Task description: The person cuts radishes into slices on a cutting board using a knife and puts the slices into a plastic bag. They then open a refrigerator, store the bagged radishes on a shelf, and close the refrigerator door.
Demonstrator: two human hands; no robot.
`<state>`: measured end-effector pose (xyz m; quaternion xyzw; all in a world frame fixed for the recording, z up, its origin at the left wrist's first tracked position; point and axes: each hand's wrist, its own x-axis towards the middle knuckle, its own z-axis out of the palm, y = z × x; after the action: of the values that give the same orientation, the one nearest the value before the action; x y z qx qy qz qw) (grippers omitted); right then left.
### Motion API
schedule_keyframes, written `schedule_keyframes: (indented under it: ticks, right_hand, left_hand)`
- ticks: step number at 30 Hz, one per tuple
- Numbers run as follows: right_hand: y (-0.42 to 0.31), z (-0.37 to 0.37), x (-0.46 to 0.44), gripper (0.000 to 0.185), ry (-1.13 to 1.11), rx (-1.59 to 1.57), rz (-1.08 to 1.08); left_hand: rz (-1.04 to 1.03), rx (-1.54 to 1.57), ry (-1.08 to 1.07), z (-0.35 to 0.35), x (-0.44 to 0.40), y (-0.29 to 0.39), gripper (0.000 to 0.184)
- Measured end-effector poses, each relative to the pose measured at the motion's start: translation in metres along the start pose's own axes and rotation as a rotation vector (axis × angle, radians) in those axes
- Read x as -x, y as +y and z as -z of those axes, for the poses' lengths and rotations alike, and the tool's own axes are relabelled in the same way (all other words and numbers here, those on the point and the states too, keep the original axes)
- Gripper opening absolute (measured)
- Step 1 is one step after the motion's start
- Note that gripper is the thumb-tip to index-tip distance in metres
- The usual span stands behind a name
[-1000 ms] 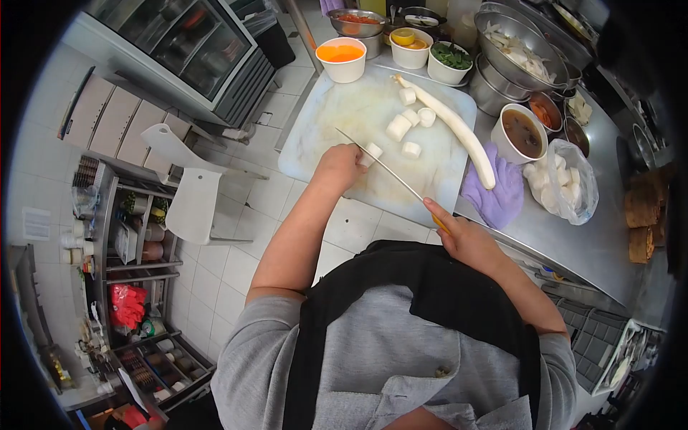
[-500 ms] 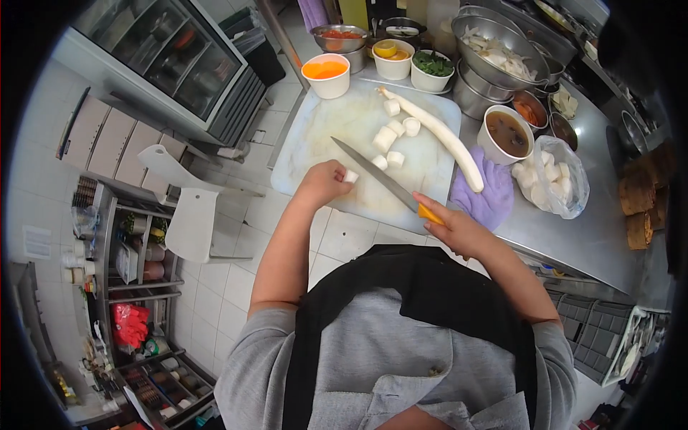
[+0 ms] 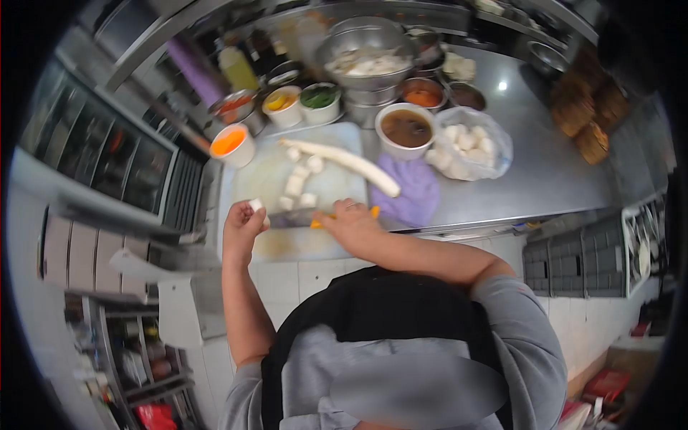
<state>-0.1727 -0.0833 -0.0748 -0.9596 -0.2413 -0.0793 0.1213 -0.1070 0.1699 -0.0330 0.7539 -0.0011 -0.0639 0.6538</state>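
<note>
My left hand (image 3: 244,223), at the cutting board's near left, pinches a short white chunk (image 3: 256,205) between thumb and fingers. My right hand (image 3: 351,223) is closed over the orange handle of a knife (image 3: 292,218), and the handle shows on both sides of it. The blade points left toward my left hand, low over the white cutting board (image 3: 247,183); blur hides whether it touches. Several cut white chunks (image 3: 294,185) lie on the board beyond the blade. A long peeled white vegetable (image 3: 351,160) stretches across the board's right edge, its thick end over a purple cloth (image 3: 412,190).
Tubs of orange liquid (image 3: 231,143), cut citrus (image 3: 282,106) and green leaves (image 3: 319,104) line the board's far side. A bowl of brown liquid (image 3: 405,130), a plastic bag of white pieces (image 3: 473,147) and a steel colander (image 3: 367,61) stand on the steel counter (image 3: 530,143).
My view has swung right and up. My left hand has lifted the white chunk off the board. The knife has turned from slanting to nearly level across the board, with my right hand over its handle.
</note>
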Motion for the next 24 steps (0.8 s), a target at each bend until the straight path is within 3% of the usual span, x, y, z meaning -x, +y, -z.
schedule_keyframes:
  ticks: [2,4,5,7,8,9,11,13,16,17,19,20,22,23,24]
  right_hand:
    - [0.003,0.011,0.002,0.054,0.014,0.033,-0.032]
    - [0.009,0.017,0.003,0.057,0.235,-0.314,-0.027]
    - [0.013,0.024,0.004,0.057,0.243,-0.307,-0.030]
    - [0.015,0.043,0.003,0.059,0.267,-0.884,-0.246]
    - [0.017,0.048,0.002,0.048,0.289,-1.110,-0.337]
    - [0.023,0.052,0.001,0.048,0.288,-1.113,-0.320]
    - [0.042,0.062,0.001,0.039,0.381,-1.245,-0.319]
    - [0.056,0.089,0.004,0.033,0.585,-1.035,-0.230]
    - [0.083,0.156,-0.014,0.034,0.930,-0.458,0.020]
    - [0.096,0.169,-0.027,0.032,0.972,-0.480,-0.017]
    - [0.127,0.200,-0.060,0.034,1.003,-0.369,-0.019]
    - [0.138,0.212,-0.076,0.036,0.926,-0.359,-0.103]
    - [0.159,0.204,-0.094,0.036,0.930,0.049,-0.130]
    - [0.159,0.200,-0.102,0.036,0.996,0.277,-0.107]
    - [0.149,0.193,-0.107,0.036,0.998,0.263,-0.090]
  left_hand:
    - [0.011,-0.025,-0.098,-0.021,-0.004,0.004,0.028]
    - [-0.028,-0.007,-0.176,-0.049,-0.009,0.007,0.030]
    - [-0.055,0.007,-0.226,-0.063,-0.008,0.010,0.031]
    - [-0.193,-0.135,-0.302,-0.094,-0.005,0.020,0.031]
    - [-0.304,-0.282,-0.324,-0.108,-0.008,0.021,0.031]
    - [-0.408,-0.283,-0.356,-0.124,-0.008,0.022,0.032]
    - [-0.361,-0.253,-0.353,-0.153,0.001,0.042,0.034]
    - [-0.461,0.032,-0.361,-0.168,0.005,0.064,0.038]
    - [-0.536,-0.055,-0.232,-0.156,-0.011,0.074,0.040]
    - [-0.510,-0.060,-0.192,-0.146,-0.019,0.074,0.040]
    - [-0.424,-0.452,-0.127,-0.118,-0.037,0.073,0.042]
    - [-0.400,-0.462,-0.099,-0.105,-0.043,0.069,0.042]
    - [-0.186,-0.988,-0.015,-0.077,-0.054,0.053,0.050]
    - [-0.172,-0.993,0.005,-0.064,-0.057,0.042,0.050]
    - [-0.068,-1.020,0.010,-0.052,-0.060,0.032,0.055]
